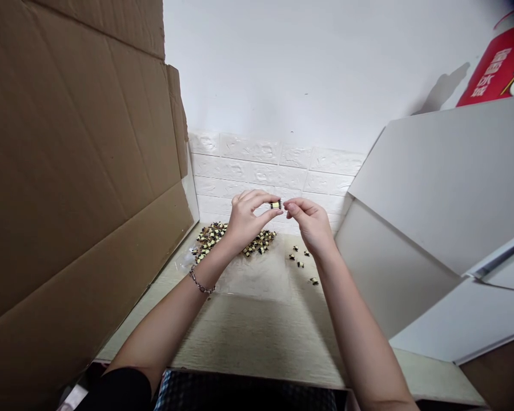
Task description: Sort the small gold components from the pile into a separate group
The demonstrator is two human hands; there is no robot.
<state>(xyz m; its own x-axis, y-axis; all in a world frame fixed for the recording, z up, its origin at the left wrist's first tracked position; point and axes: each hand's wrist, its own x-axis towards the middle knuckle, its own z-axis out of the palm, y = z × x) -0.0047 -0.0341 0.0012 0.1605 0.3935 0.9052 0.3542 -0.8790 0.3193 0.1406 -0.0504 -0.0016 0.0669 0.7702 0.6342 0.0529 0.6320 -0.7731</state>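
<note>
Between the thumb and index finger of my left hand (251,217) is a small transformer (276,204), yellow round the middle with black ends and thin pins. Just to its right, my right hand (310,220) has its thumb and index fingertips pressed together. Whether those fingertips hold anything is too small to make out. Below my left hand lies a heap of similar small transformers (212,237) on a clear plastic bag (257,279). Several loose transformers (300,264) lie on the table to the right, beside my right forearm.
The pale wooden table (248,342) runs back to a white brick-patterned wall (248,149). A tall cardboard sheet (81,171) stands along the left. White panels (445,182) close off the right side, with a red printed container (497,68) on top.
</note>
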